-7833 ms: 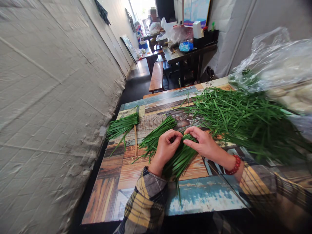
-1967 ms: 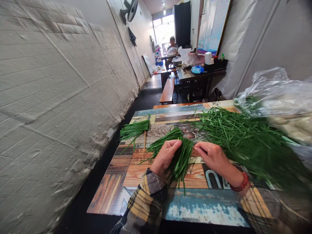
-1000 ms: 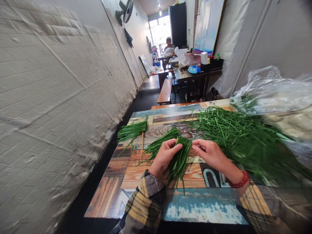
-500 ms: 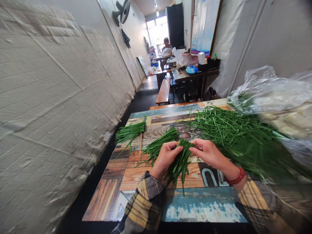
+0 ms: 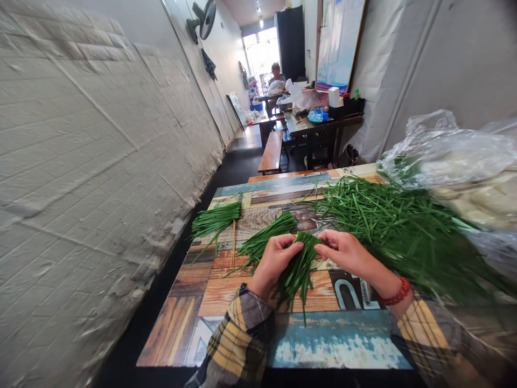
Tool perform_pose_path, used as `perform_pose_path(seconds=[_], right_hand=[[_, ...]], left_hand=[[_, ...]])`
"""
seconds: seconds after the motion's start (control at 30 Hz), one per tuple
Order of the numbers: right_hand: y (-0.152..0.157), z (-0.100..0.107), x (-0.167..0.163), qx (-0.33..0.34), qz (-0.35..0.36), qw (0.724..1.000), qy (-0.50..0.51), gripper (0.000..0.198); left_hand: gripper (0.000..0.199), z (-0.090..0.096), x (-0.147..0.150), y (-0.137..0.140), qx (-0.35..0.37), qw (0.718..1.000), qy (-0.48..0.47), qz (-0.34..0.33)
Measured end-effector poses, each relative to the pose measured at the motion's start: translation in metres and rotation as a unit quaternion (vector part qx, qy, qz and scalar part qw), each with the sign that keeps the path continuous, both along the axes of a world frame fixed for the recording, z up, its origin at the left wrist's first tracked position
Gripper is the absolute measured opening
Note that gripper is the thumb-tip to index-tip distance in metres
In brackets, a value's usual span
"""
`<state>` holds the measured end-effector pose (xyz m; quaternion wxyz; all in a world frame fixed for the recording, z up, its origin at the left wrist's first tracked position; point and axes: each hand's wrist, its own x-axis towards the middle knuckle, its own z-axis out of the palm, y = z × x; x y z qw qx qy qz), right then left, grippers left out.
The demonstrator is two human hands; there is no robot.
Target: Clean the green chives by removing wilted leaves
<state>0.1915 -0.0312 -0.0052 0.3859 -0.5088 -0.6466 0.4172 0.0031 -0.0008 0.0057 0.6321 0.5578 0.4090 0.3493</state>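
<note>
Between my two hands, a bunch of cut garlic chives [image 5: 301, 269] hangs over the table with its even ends up and loose tips down. My left hand [image 5: 278, 260] is closed on the bunch's left side, thumb across it. At the right edge of its top, my right hand [image 5: 341, 250] pinches the chives with thumb and fingers. Just beyond my left hand lies a second chive bundle [image 5: 269, 236]. Farther left, another bundle [image 5: 216, 218] is threaded on thin wooden skewers [image 5: 233, 245].
A large heap of loose chives [image 5: 388, 215] covers the table's right side. Behind it sits a clear plastic bag [image 5: 448, 151] with pale contents. A bench [image 5: 271, 152] and a cluttered table [image 5: 301, 126] stand beyond. A person [image 5: 276, 75] sits far back; a white brick wall [image 5: 81, 161] runs along the left.
My right hand and wrist have shifted very slightly to the right. The chive bunch and my left hand stay nearly still.
</note>
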Motion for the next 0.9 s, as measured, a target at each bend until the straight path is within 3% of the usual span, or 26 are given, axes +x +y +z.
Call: perform_pose_path(seconds=[0.1,0.2,0.57,0.77,0.9], right_hand=[[0.002,0.002,0.0,0.052,-0.032,0.996,-0.06,0.024],[0.003,0.0,0.0,0.063,-0.031,0.995,-0.074,0.021],[0.002,-0.007,0.0,-0.006,0.033,0.997,0.075,0.018],[0.001,0.001,-0.003,0.054,-0.024,0.998,-0.023,0.022],[0.0,0.002,-0.006,0.086,-0.042,0.995,-0.033,0.017]], left_hand=[[0.029,0.002,0.002,-0.002,0.003,1.0,-0.001,-0.002],[0.027,0.003,0.005,-0.004,0.012,1.0,-0.004,-0.001],[0.026,-0.003,0.003,-0.001,0.008,1.0,-0.001,-0.009],[0.029,-0.001,0.005,-0.002,0.03,0.999,0.023,-0.025],[0.03,0.001,0.006,-0.005,0.026,0.999,0.027,-0.036]])
